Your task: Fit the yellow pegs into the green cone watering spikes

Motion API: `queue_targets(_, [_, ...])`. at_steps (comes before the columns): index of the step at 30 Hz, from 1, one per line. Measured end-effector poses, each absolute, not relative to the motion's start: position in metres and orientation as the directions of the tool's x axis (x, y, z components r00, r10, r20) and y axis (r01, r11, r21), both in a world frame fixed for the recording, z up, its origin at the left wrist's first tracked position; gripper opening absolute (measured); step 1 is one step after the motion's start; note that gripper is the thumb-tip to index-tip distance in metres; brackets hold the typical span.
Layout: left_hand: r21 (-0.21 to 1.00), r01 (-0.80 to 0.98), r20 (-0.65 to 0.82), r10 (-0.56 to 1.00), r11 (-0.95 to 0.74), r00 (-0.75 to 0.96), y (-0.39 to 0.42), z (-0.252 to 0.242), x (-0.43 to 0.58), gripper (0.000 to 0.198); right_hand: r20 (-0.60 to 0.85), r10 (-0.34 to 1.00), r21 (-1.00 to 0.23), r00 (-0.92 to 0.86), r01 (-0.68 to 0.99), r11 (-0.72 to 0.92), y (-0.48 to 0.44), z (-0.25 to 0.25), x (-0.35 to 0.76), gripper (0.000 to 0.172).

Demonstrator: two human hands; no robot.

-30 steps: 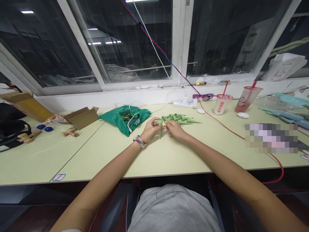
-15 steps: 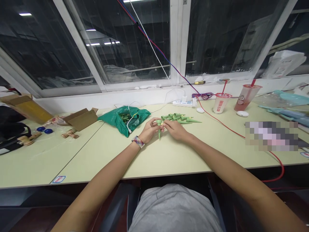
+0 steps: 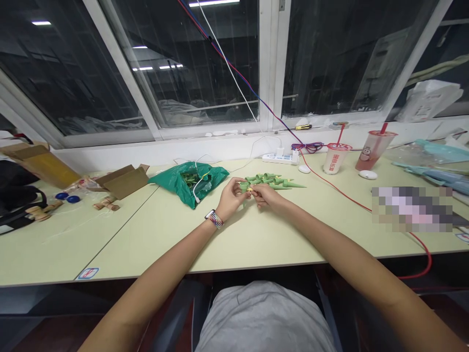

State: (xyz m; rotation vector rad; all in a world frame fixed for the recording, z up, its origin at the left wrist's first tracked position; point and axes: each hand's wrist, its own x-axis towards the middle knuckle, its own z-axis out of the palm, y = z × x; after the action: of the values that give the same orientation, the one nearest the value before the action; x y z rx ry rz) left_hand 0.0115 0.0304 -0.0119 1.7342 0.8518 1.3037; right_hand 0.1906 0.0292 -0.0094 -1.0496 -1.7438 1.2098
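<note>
My left hand is closed round a green leaf-like cone, its wide mouth upward and its lower part mostly hidden by the fingers. Against the cone's right side, my right hand pinches a small yellow piece, too small to name for sure. Just behind the hands lie several similar green cones in rows, tips to the right, some with yellow bits on them. To the left, a green plastic bag gapes open, with green pieces inside and a white cable across it.
A power strip sits by the window wall. Two drink cups with red straws, a white cup and a pink one, stand at the right. A red cable crosses the table. A cardboard box and wooden pieces lie left.
The cone has turned in my left hand, its pointed end now mostly out of sight. The left wrist has rotated and shifted slightly right; my right fingers have curled more.
</note>
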Motion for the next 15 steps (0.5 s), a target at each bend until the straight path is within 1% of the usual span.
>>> queue_targets(2, [0.952,-0.089,0.307,0.909,-0.293,0.281,0.032,-0.011,0.010,0.050,0.189,0.930,-0.934,-0.315,0.234,0.269,0.025,-0.009,0.190,0.040])
queue_targets(4, [0.969,-0.208,0.193,0.934,-0.134,0.301,0.033,-0.008,0.008,0.048,0.287,0.920,-0.863,-0.269,0.344,0.369,0.020,-0.008,0.190,0.031])
queue_targets(7, [0.969,-0.247,0.094,0.931,-0.004,0.354,0.033,-0.002,0.004,0.039,0.410,0.861,-0.654,-0.301,0.562,0.507,0.014,-0.006,0.190,0.021])
queue_targets(8, [0.971,-0.240,0.075,0.921,0.020,0.381,0.032,0.000,0.003,0.036,0.427,0.843,-0.594,-0.326,0.602,0.534,0.013,-0.006,0.191,0.020])
queue_targets(9, [0.971,-0.236,0.059,0.912,0.042,0.405,0.031,0.001,0.002,0.034,0.433,0.832,-0.564,-0.346,0.616,0.550,0.012,-0.005,0.191,0.020])
queue_targets(10, [0.970,-0.236,0.049,0.906,0.057,0.421,0.030,0.003,0.002,0.034,0.434,0.826,-0.552,-0.360,0.618,0.559,0.012,-0.005,0.192,0.021])
queue_targets(12, [0.967,-0.245,0.048,0.899,0.067,0.435,0.028,0.005,0.002,0.036,0.426,0.824,-0.578,-0.374,0.588,0.566,0.014,-0.007,0.193,0.022])
queue_targets(15, [0.963,-0.264,0.069,0.898,0.054,0.436,0.026,0.007,0.004,0.042,0.427,0.822,-0.694,-0.377,0.446,0.565,0.018,-0.010,0.192,0.025])
